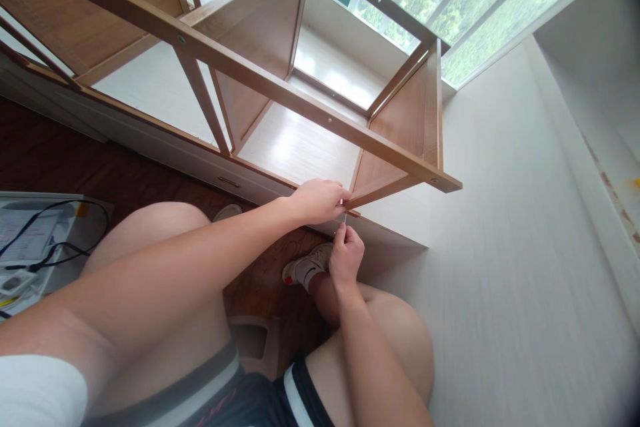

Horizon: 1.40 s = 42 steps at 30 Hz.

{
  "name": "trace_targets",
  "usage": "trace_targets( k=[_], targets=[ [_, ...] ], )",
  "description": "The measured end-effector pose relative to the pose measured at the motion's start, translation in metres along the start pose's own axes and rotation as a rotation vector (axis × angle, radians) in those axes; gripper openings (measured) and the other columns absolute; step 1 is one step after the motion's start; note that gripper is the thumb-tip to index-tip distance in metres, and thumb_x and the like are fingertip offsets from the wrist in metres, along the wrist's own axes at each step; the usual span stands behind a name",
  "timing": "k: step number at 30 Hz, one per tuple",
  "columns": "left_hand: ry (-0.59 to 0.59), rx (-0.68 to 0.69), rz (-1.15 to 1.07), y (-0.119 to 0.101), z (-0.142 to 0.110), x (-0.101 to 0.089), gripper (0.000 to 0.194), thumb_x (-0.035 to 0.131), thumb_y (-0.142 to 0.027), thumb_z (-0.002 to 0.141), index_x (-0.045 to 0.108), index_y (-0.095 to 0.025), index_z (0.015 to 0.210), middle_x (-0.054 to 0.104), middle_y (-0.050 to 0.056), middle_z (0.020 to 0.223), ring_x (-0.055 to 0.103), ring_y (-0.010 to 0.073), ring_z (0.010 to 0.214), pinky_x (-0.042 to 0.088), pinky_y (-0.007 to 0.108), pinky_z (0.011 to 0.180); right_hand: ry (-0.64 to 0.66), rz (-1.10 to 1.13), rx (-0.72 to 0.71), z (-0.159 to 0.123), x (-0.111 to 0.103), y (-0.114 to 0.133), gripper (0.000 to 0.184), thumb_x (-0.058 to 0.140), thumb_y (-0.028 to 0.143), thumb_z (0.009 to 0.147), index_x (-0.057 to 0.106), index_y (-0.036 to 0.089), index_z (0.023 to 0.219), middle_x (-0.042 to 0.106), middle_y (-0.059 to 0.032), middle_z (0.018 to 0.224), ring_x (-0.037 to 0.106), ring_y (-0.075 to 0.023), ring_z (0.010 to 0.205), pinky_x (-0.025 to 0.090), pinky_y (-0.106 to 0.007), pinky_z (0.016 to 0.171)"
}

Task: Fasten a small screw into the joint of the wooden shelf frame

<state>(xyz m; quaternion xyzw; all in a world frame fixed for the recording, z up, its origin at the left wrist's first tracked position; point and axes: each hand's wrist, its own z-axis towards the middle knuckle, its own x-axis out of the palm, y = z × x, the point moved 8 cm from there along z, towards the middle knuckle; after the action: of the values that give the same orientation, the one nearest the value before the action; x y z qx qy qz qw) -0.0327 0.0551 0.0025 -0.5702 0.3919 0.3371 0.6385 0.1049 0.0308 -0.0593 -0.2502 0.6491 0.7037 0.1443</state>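
Observation:
A brown wooden shelf frame (pixel 280 90) lies on its side in front of me, its open compartments facing up. My left hand (pixel 320 199) grips the near bottom corner of the frame's end panel (pixel 385 180). Just below it, my right hand (pixel 346 255) pinches a thin metal tool (pixel 345 219), perhaps a hex key, whose tip points up into the underside of that corner. Both my bare knees are in view beneath my arms.
A white wall panel (pixel 500 267) runs along the right. A window (pixel 470 7) lies beyond the frame. Dark wood floor (pixel 65 160) is at the left, with papers and a black cable (pixel 45 240) at the far left. My shoe (pixel 307 265) is under my right hand.

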Motion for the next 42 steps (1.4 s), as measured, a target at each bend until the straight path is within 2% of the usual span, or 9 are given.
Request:
trace_targets(
  k=[4,9,12,16,20,25,31,37,42],
  targets=[
    [-0.003,-0.003,0.013,0.001,0.0,0.001,0.023,0.046,-0.036,0.081,0.066,-0.024,0.087,0.065,0.004,0.088,0.061,0.0186,0.077,0.042,0.027,0.066,0.079,0.24,0.115,-0.001,0.015,-0.016,0.042,0.039,0.049,0.089,0.038,0.019,0.059,0.035,0.005,0.051,0.03,-0.0085,0.047,0.023,-0.024,0.046],
    [-0.015,0.008,0.018,0.001,0.0,0.001,0.023,0.046,-0.036,0.081,0.065,-0.024,0.087,0.065,0.004,0.088,0.061,0.0185,0.077,0.041,0.027,0.065,0.138,0.623,0.273,-0.005,0.033,-0.028,0.039,0.043,0.052,0.088,0.039,0.02,0.064,0.032,0.0076,0.047,0.025,-0.0068,0.039,0.017,-0.022,0.038],
    [-0.016,0.009,0.019,0.001,0.001,0.001,0.023,0.046,-0.037,0.081,0.065,-0.025,0.087,0.065,0.003,0.087,0.061,0.0187,0.076,0.041,0.027,0.064,0.165,0.798,0.322,-0.008,0.038,-0.026,0.038,0.044,0.05,0.088,0.039,0.02,0.066,0.029,0.0085,0.047,0.022,-0.0061,0.038,0.015,-0.02,0.037],
    [-0.014,-0.001,0.032,0.0,0.001,0.001,0.024,0.046,-0.038,0.082,0.065,-0.024,0.086,0.065,0.004,0.088,0.061,0.0187,0.077,0.041,0.027,0.064,0.267,1.006,0.371,-0.012,0.044,-0.014,0.036,0.043,0.047,0.089,0.038,0.02,0.066,0.026,0.0088,0.049,0.021,-0.0057,0.04,0.016,-0.019,0.038],
    [-0.007,-0.006,0.035,-0.001,0.0,0.0,0.025,0.045,-0.037,0.082,0.066,-0.024,0.087,0.065,0.004,0.089,0.061,0.0186,0.078,0.041,0.027,0.065,0.314,1.082,0.388,-0.014,0.044,-0.006,0.036,0.043,0.047,0.09,0.036,0.02,0.066,0.024,0.0087,0.05,0.022,-0.0064,0.041,0.017,-0.02,0.039],
    [-0.005,-0.007,0.023,0.0,0.0,0.0,0.024,0.046,-0.037,0.082,0.066,-0.024,0.086,0.065,0.004,0.089,0.06,0.0183,0.077,0.04,0.027,0.064,0.245,0.963,0.398,-0.014,0.043,-0.016,0.037,0.043,0.049,0.089,0.036,0.02,0.066,0.026,0.009,0.047,0.02,-0.0062,0.039,0.016,-0.019,0.038],
    [0.0,-0.007,0.017,0.001,0.001,0.002,0.025,0.046,-0.038,0.082,0.066,-0.024,0.087,0.065,0.004,0.089,0.06,0.0184,0.076,0.04,0.027,0.065,0.14,0.617,0.304,-0.013,0.034,-0.027,0.04,0.043,0.051,0.087,0.033,0.021,0.063,0.028,0.0087,0.046,0.021,-0.0065,0.039,0.016,-0.021,0.038],
    [0.014,-0.019,-0.006,0.003,0.001,0.003,0.025,0.046,-0.039,0.081,0.066,-0.025,0.088,0.064,0.004,0.09,0.06,0.0183,0.078,0.041,0.027,0.068,0.049,0.15,0.077,-0.004,0.011,-0.013,0.041,0.041,0.046,0.089,0.036,0.019,0.059,0.033,0.0057,0.051,0.028,-0.0084,0.049,0.023,-0.024,0.048],
    [0.012,-0.008,-0.001,0.002,0.001,0.002,0.024,0.046,-0.037,0.082,0.066,-0.025,0.089,0.065,0.004,0.09,0.061,0.0183,0.079,0.042,0.027,0.069,0.015,0.008,0.023,0.0,0.002,-0.002,0.041,0.039,0.044,0.09,0.034,0.019,0.058,0.031,0.0055,0.053,0.028,-0.0092,0.053,0.023,-0.024,0.051]
  ],
)
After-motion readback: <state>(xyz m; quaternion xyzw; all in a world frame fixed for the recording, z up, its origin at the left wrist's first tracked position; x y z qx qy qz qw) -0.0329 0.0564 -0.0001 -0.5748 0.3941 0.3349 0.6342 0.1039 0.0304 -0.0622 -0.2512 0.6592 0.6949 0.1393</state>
